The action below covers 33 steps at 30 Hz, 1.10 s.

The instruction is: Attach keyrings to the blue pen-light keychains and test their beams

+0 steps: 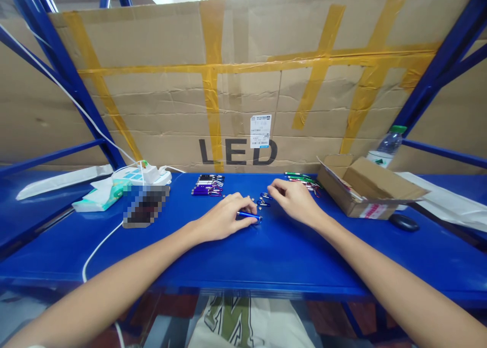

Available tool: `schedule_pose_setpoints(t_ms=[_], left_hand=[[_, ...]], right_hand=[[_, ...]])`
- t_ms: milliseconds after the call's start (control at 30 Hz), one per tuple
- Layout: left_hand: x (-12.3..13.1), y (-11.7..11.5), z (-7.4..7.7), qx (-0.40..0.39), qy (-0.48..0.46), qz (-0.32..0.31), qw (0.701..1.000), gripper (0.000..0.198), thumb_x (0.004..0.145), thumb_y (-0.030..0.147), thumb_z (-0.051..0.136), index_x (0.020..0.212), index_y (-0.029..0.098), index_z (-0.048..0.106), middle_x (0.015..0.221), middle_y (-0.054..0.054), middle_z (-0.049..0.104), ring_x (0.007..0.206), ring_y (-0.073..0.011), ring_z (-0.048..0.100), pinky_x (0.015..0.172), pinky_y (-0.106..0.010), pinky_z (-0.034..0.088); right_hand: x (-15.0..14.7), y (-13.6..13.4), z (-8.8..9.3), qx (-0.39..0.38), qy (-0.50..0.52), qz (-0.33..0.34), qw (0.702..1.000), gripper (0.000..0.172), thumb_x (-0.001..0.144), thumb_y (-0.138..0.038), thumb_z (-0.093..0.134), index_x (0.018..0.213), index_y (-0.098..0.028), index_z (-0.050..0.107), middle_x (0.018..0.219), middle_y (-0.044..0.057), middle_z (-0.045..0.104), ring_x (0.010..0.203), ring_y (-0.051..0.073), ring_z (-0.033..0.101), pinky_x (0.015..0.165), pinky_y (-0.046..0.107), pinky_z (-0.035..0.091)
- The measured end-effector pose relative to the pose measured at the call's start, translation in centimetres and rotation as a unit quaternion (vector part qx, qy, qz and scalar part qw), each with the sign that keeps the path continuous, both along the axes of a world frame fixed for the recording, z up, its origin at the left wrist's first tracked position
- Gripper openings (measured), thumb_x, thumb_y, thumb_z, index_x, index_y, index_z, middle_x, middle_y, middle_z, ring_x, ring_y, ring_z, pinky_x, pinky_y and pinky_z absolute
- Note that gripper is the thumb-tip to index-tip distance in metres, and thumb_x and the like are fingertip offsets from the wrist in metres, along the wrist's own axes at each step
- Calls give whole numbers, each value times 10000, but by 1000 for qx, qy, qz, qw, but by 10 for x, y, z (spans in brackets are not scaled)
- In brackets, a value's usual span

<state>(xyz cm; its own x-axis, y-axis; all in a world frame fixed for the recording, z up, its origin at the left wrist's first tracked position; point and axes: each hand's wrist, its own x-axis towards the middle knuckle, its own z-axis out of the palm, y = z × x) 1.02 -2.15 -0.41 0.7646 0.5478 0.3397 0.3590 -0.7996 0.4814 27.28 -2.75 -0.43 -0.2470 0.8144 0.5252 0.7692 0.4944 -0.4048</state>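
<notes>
My left hand (224, 217) rests on the blue shelf (266, 256) and pinches a small blue keychain flashlight (249, 216) lying flat under its fingers. My right hand (291, 198) is just to the right, fingertips bent down over small metal clips and rings (263, 200) between the two hands. Whether it grips one I cannot tell. A row of purple and black flashlights (207, 184) lies behind my left hand. Green and red flashlights (304, 179) lie behind my right hand.
An open cardboard box (365, 190) stands at the right, a water bottle (386, 147) behind it and a dark mouse (404, 222) in front. At the left are a power strip (142, 174), a tissue pack (97, 198) and a blurred phone (144, 206). A taped cardboard wall (243, 84) closes the back.
</notes>
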Motion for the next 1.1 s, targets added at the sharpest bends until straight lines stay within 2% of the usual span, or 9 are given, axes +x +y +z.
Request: schedule_pose_setpoints(t_ms=[67,167,233,300,467,633,767,900,1100], left_hand=[[1,-3,1,-7,18,-22,1000,191,1029,418,683,1085,235,695,1076,-49,719,1080,-231,625,961,-366,489],[1,-4,3,-3,33,-37,999,231,1037,466,665,1082,243,705,1098,-41,734,1096,-236,614,993,-378,465],[-1,0,4,32,37,-8,999,254,1096,441,558,1086,230,700,1100,-50,734,1073,-237,609,987,-390,454],[-3,6,3,101,53,48,992,302,1135,390,455,1096,204,689,1106,-74,722,1045,-247,597,966,-407,444],[-10,22,-5,182,164,111,963,294,1061,437,612,1109,165,715,1113,-114,707,1066,-301,581,936,-423,437],[-13,26,-9,163,167,93,968,272,1084,380,560,1110,178,740,1079,-118,720,1052,-300,584,920,-412,447],[-11,23,-8,108,75,85,988,230,1089,376,552,1132,203,697,1111,-92,740,1051,-277,613,964,-425,473],[-5,20,-7,18,-8,74,997,168,1057,351,615,1154,218,646,1093,-53,756,976,-226,687,895,-369,513],[-3,17,-9,-4,5,49,999,164,1048,347,611,1157,227,632,1044,-42,759,951,-220,718,851,-350,521]], right_hand=[[2,4,-6,-6,-53,18,998,179,1038,-265,561,988,-214,725,880,40,730,802,215,649,749,319,452],[2,6,-13,-14,-115,72,991,229,1030,-181,555,1160,-218,740,1076,97,706,1011,260,649,902,371,486],[1,5,-15,-29,-131,98,986,265,1041,-171,552,1222,-223,739,1102,107,688,1045,270,636,932,393,492],[0,3,-15,-41,-138,117,983,246,1047,-196,583,1227,-235,745,1100,102,690,1049,275,630,937,403,494],[-3,3,-16,-51,-145,135,979,125,1033,-212,650,1089,-227,760,1060,88,725,1015,269,635,907,391,492],[-2,4,-18,-47,-129,138,981,93,1027,-186,648,1051,-231,725,1061,73,738,1018,255,647,913,382,491],[-1,4,-17,-57,-134,120,982,76,1020,-189,657,1044,-232,714,1055,71,744,1005,257,652,905,383,491],[-2,4,-16,-79,-141,121,980,83,1005,-160,667,956,-224,688,994,59,729,946,241,649,854,356,475],[-5,0,-14,-87,-108,148,979,91,1006,-174,632,932,-227,627,939,41,694,889,220,624,808,328,466]])
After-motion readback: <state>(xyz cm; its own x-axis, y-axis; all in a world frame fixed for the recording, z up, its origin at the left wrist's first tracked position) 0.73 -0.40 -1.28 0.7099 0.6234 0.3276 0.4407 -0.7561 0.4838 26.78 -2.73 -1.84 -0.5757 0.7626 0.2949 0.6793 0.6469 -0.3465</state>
